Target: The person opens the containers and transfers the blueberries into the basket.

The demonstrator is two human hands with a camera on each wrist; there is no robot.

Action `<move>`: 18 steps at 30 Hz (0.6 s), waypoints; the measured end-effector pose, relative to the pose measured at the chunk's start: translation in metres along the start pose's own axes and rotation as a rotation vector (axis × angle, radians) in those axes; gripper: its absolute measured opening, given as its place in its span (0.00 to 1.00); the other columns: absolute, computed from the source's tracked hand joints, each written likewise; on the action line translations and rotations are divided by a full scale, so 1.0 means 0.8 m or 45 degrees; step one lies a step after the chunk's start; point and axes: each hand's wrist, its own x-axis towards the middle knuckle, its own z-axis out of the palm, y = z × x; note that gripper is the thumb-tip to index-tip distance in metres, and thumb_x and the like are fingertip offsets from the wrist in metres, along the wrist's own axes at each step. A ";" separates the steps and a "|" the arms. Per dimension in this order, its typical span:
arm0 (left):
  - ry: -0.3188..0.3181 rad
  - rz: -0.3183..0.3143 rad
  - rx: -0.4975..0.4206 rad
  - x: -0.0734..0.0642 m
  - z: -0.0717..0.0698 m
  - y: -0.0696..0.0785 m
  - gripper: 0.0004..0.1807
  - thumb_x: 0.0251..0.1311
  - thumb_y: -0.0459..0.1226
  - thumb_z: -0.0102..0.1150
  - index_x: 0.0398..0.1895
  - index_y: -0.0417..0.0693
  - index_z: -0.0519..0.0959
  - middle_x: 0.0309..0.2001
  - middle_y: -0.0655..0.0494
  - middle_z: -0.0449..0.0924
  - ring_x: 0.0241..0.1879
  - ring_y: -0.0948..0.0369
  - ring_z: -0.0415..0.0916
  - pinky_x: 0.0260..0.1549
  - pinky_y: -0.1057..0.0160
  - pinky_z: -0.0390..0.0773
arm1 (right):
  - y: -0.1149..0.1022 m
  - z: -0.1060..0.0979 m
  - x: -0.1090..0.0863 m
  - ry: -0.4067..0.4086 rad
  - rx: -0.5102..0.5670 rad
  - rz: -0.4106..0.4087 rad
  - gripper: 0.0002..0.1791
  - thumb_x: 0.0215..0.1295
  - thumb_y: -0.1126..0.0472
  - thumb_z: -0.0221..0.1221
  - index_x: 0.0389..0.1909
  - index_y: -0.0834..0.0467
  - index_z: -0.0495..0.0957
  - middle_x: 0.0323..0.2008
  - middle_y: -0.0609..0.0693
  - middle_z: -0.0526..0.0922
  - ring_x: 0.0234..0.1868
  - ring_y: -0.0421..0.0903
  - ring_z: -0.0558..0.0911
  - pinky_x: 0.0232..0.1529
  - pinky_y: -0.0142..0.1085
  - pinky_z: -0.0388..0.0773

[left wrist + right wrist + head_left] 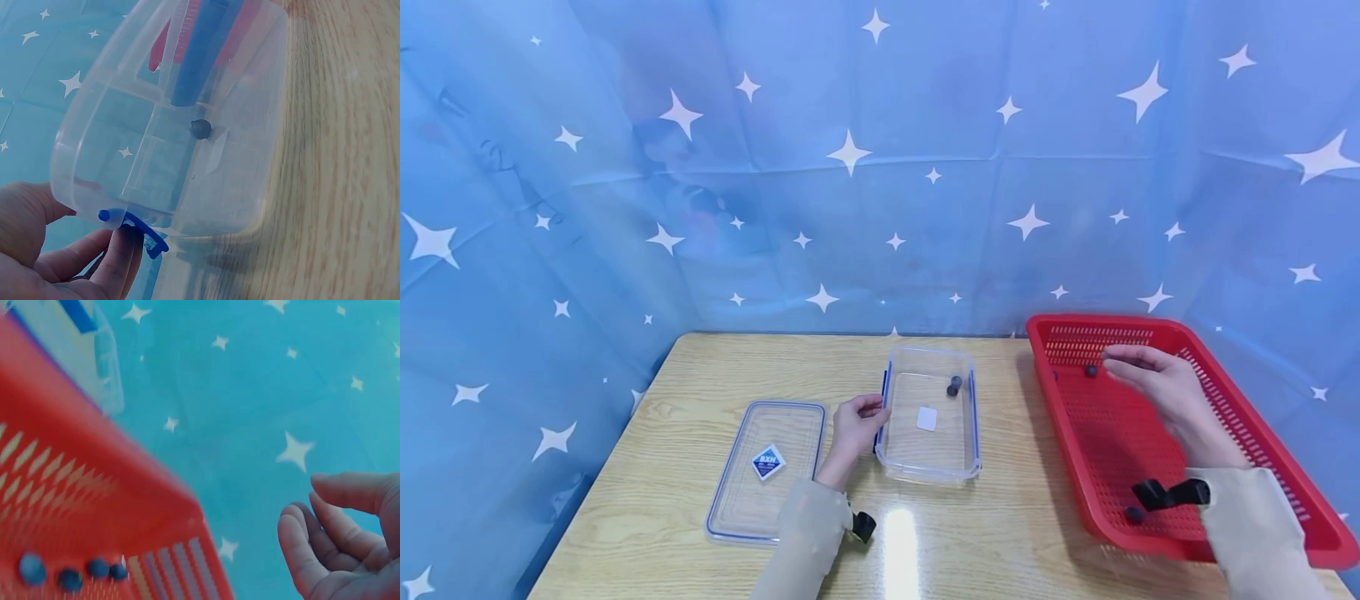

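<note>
A clear plastic food container [927, 468] with blue side latches sits in the middle of the table. Inside it lie two dark blueberries [953, 386] and a white square patch [927, 418]. My left hand [855, 427] grips the container's left edge, thumb at the rim and fingers by the blue latch [147, 234]. Over the red basket [1075, 454] hovers my right hand [1165, 392]; its fingers [300, 550] are loosely bent and hold nothing. Several blueberries lie on the basket floor, one [1091, 371] near the far end and one [1135, 515] near the front.
Left of the container, a clear lid [748, 500] with a blue rim and a blue-and-white label lies flat on the wooden table [647, 467]. Behind the table hangs a blue curtain [850, 208] with white stars. The basket's raised wall stands between it and the container.
</note>
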 end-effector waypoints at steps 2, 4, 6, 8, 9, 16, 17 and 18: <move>-0.001 -0.002 -0.004 -0.001 0.000 0.001 0.14 0.53 0.27 0.62 0.44 0.30 0.78 0.35 0.43 0.81 0.36 0.54 0.79 0.37 0.64 0.81 | -0.006 0.013 0.006 -0.011 -0.020 -0.016 0.10 0.62 0.66 0.60 0.41 0.51 0.83 0.33 0.37 0.84 0.33 0.33 0.82 0.36 0.21 0.77; -0.002 0.001 -0.008 -0.001 0.000 0.000 0.14 0.53 0.27 0.62 0.44 0.29 0.78 0.35 0.43 0.81 0.36 0.54 0.79 0.37 0.64 0.81 | -0.011 0.027 0.013 -0.007 -0.106 -0.024 0.10 0.62 0.64 0.60 0.43 0.52 0.82 0.33 0.36 0.83 0.32 0.33 0.80 0.35 0.22 0.76; -0.002 0.006 -0.011 -0.001 0.000 0.000 0.14 0.53 0.27 0.62 0.44 0.29 0.78 0.35 0.43 0.81 0.36 0.54 0.79 0.37 0.64 0.81 | -0.016 0.041 0.019 -0.002 -0.207 -0.018 0.11 0.63 0.61 0.60 0.46 0.54 0.81 0.34 0.34 0.83 0.32 0.33 0.79 0.33 0.24 0.76; -0.001 0.002 -0.016 -0.001 0.000 0.000 0.14 0.53 0.27 0.62 0.44 0.30 0.78 0.35 0.43 0.81 0.36 0.54 0.79 0.37 0.65 0.81 | -0.020 0.054 0.025 -0.004 -0.319 -0.002 0.15 0.63 0.57 0.59 0.50 0.57 0.78 0.35 0.31 0.81 0.34 0.33 0.77 0.33 0.25 0.75; -0.001 0.004 -0.014 0.000 0.000 -0.001 0.14 0.53 0.27 0.62 0.44 0.30 0.78 0.35 0.43 0.81 0.36 0.55 0.79 0.37 0.65 0.81 | -0.022 0.061 0.028 -0.004 -0.355 0.008 0.18 0.64 0.55 0.59 0.51 0.58 0.77 0.36 0.31 0.80 0.36 0.33 0.76 0.33 0.26 0.76; -0.003 -0.021 -0.003 0.001 0.000 -0.001 0.14 0.53 0.28 0.62 0.45 0.31 0.78 0.36 0.44 0.81 0.37 0.54 0.79 0.37 0.64 0.81 | -0.023 0.108 0.047 -0.049 -0.425 0.046 0.26 0.64 0.50 0.58 0.56 0.65 0.72 0.39 0.36 0.78 0.43 0.40 0.76 0.43 0.27 0.76; -0.005 -0.023 -0.005 0.001 -0.001 -0.001 0.15 0.53 0.28 0.62 0.45 0.31 0.78 0.36 0.44 0.81 0.38 0.54 0.79 0.38 0.64 0.81 | -0.022 0.114 0.050 -0.056 -0.420 0.050 0.26 0.64 0.51 0.59 0.56 0.65 0.72 0.39 0.37 0.78 0.44 0.40 0.75 0.43 0.27 0.75; -0.007 -0.022 -0.002 0.001 -0.001 -0.001 0.15 0.54 0.28 0.62 0.45 0.31 0.79 0.36 0.44 0.81 0.38 0.54 0.79 0.37 0.64 0.81 | -0.021 0.120 0.052 -0.060 -0.419 0.058 0.26 0.64 0.51 0.58 0.55 0.65 0.72 0.40 0.38 0.78 0.43 0.40 0.76 0.43 0.27 0.75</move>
